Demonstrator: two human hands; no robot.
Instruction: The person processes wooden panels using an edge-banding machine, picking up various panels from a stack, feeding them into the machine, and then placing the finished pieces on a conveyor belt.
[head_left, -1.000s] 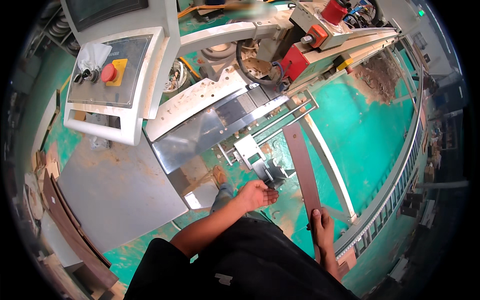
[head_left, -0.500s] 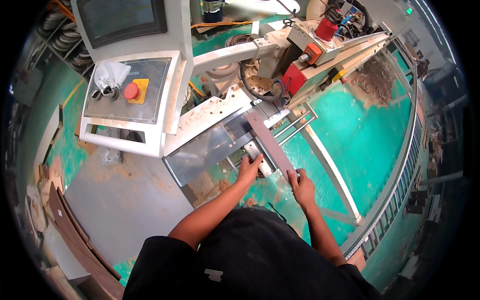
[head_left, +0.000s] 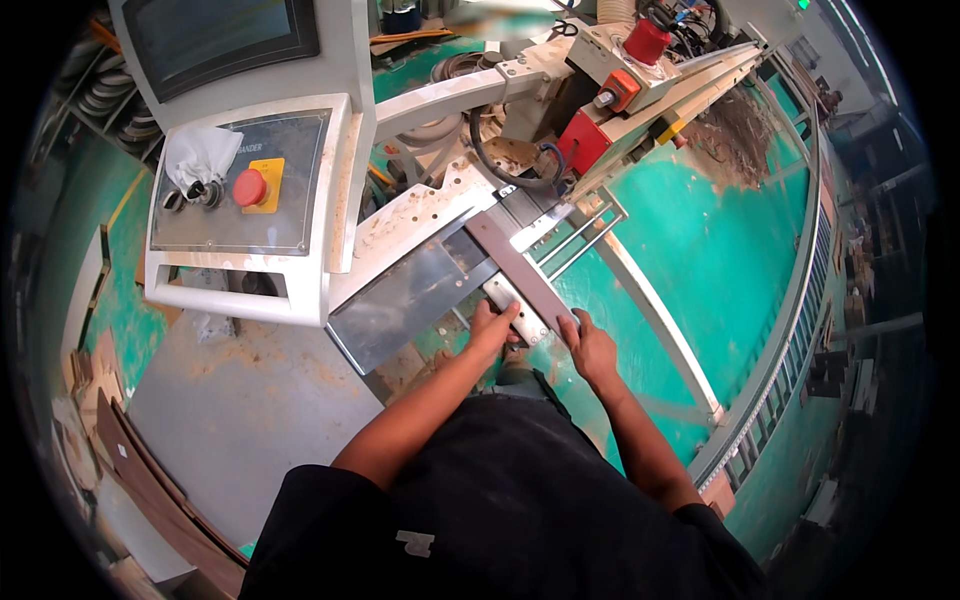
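A glossy green painted floor (head_left: pixel 700 270) spreads across the scene, shiny on the right and dusted with brown debris at the far right. Near left lies a broad, flat, smooth grey panel (head_left: pixel 250 390), its surface smeared with tan dust. Above the panel's far edge stands a boxy white-and-grey control console (head_left: pixel 335 200) with rounded edges and a slotted handle along its near side.

Right of the console, a smooth rectangular steel plate (head_left: pixel 395 310) gives off dull, cloudy reflections. Along its far side runs a white metal plate (head_left: pixel 425 215) pierced with round holes and speckled with dust.

The long, narrow, flat brown board (head_left: pixel 520 270) slants across the centre, straight-edged and matte; its far end lies over the metal bed by the steel plate, and its near end reaches the right hand (head_left: pixel 592 348). That hand is closed on this end, thumb on top and fingers curled at the edge. The left hand (head_left: pixel 488 330) is partly curled, its thumb against a silver oblong metal block (head_left: pixel 513 306) beside the board's left edge; whether it grips or merely presses cannot be told.

On the console sit a crumpled, thin white plastic bag (head_left: pixel 200 155) and a domed red button (head_left: pixel 250 187).
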